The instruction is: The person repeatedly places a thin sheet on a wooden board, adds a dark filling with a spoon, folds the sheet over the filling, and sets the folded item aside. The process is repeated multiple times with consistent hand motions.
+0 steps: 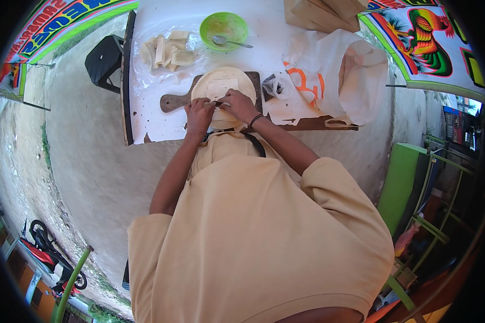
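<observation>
A stack of thin, round, pale wrappers [200, 88] lies on a dark wooden paddle board [173, 103], with a smaller rectangular piece of wrapper [222, 86] on top. My left hand [200, 114] and my right hand [239, 106] meet at the near part of the stack. Fingers of both are bent and closed on the edge of a wrapper, with a small dark bit showing between them. My fingers hide most of what they pinch.
Beyond the board stands a green bowl [237, 23] with a spoon [233, 42]. Folded pale wrappers [173, 53] sit on clear plastic at the left. A small clear plastic bag [278, 86], a white cloth bag [355, 81] and a brown paper bag [320, 15] lie to the right.
</observation>
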Motion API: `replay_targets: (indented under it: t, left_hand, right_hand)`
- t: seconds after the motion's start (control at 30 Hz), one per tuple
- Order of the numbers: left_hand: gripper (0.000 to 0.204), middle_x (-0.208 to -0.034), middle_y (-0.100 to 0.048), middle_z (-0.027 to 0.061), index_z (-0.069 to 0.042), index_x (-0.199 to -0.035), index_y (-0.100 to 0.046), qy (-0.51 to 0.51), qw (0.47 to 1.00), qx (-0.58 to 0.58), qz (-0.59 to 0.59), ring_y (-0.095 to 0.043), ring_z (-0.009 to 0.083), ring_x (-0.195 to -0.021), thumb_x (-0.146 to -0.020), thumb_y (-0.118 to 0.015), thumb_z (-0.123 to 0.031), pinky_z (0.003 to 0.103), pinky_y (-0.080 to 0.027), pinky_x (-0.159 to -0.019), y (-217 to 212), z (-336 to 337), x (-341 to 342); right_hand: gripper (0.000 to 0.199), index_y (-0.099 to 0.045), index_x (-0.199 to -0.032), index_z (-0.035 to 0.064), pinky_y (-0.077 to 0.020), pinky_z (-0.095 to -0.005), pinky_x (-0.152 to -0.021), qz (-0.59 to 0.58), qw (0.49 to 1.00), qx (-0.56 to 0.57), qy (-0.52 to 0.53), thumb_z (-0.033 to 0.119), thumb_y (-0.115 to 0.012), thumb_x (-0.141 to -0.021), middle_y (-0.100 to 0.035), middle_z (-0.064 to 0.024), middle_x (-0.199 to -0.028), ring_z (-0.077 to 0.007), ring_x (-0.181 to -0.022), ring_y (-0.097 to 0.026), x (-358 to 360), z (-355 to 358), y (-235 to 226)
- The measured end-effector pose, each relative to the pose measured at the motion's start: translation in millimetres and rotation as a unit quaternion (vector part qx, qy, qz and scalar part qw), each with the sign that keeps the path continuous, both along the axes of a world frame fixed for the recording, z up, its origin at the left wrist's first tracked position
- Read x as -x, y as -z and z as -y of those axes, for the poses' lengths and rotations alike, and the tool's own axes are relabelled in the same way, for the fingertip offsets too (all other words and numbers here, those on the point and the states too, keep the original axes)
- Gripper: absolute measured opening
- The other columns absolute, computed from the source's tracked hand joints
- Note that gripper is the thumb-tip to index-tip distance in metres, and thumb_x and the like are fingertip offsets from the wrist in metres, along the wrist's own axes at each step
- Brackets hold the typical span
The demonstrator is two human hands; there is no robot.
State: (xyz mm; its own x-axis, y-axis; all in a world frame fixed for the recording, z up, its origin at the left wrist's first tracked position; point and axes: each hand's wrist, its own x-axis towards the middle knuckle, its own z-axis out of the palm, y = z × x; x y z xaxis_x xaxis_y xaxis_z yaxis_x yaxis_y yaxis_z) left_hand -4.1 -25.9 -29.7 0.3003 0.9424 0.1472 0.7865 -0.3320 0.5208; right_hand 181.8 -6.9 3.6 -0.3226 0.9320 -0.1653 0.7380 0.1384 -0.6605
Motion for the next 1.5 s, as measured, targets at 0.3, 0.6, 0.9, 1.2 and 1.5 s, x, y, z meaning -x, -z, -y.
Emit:
replay_targets:
  t: [0.3, 0.6, 0.9, 1.2, 1.5]
  left_hand:
    - [0.013, -0.098, -0.064, -0.0014, -0.016, -0.095, -0.071, 0.003, 1.000, 0.030, -0.002, -0.055, 0.0183, -0.103, -0.083, -0.067, -0.021, 0.043, -0.033, -0.087, -10, -5, -11]
    - [0.016, -0.098, -0.063, -0.0002, -0.016, -0.097, -0.072, 0.001, 0.999, 0.043, -0.010, -0.054, 0.0199, -0.103, -0.083, -0.068, -0.022, 0.043, -0.032, -0.087, -11, -9, -2]
    - [0.010, -0.090, -0.064, -0.0032, -0.019, -0.091, -0.072, 0.001, 0.998, 0.052, -0.023, -0.056, 0.0177, -0.098, -0.084, -0.065, -0.020, 0.046, -0.032, -0.086, -5, -9, -9]
    - [0.016, -0.096, -0.068, 0.0019, -0.015, -0.102, -0.069, -0.019, 0.996, 0.084, 0.011, -0.060, 0.0187, -0.098, -0.089, -0.060, -0.019, 0.048, -0.031, -0.087, -7, -4, -8]
    - [0.016, -0.094, -0.069, 0.0025, -0.012, -0.093, -0.069, -0.046, 0.993, 0.109, 0.023, -0.061, 0.0207, -0.097, -0.086, -0.066, -0.027, 0.047, -0.031, -0.090, -21, -2, -12]
  right_hand:
    - [0.014, -0.071, -0.090, 0.0146, -0.0515, -0.0373, -0.076, -0.004, 0.999, -0.045, 0.018, 0.024, -0.065, -0.083, -0.058, -0.0065, -0.092, -0.0246, -0.090, -0.060, -20, 1, 22]
    - [0.016, -0.071, -0.093, 0.0129, -0.0518, -0.0360, -0.076, -0.018, 0.999, -0.030, 0.004, 0.024, -0.066, -0.083, -0.059, -0.0059, -0.092, -0.0240, -0.090, -0.061, -8, -3, 6]
    - [0.015, -0.070, -0.088, 0.0107, -0.0523, -0.0374, -0.075, -0.017, 0.998, -0.052, -0.006, 0.024, -0.065, -0.083, -0.059, -0.0063, -0.092, -0.0250, -0.090, -0.061, -14, -2, 18]
    - [0.013, -0.068, -0.093, 0.0075, -0.0514, -0.0370, -0.071, -0.139, 0.960, -0.190, 0.155, 0.016, -0.066, -0.083, -0.062, -0.0112, -0.089, -0.0279, -0.079, -0.063, -21, -68, -63]
    - [0.023, -0.069, -0.096, 0.0070, -0.0527, -0.0422, -0.077, 0.080, 0.948, -0.100, 0.291, 0.025, -0.066, -0.082, -0.066, -0.0144, -0.090, -0.0327, -0.089, -0.064, -109, -98, -96]
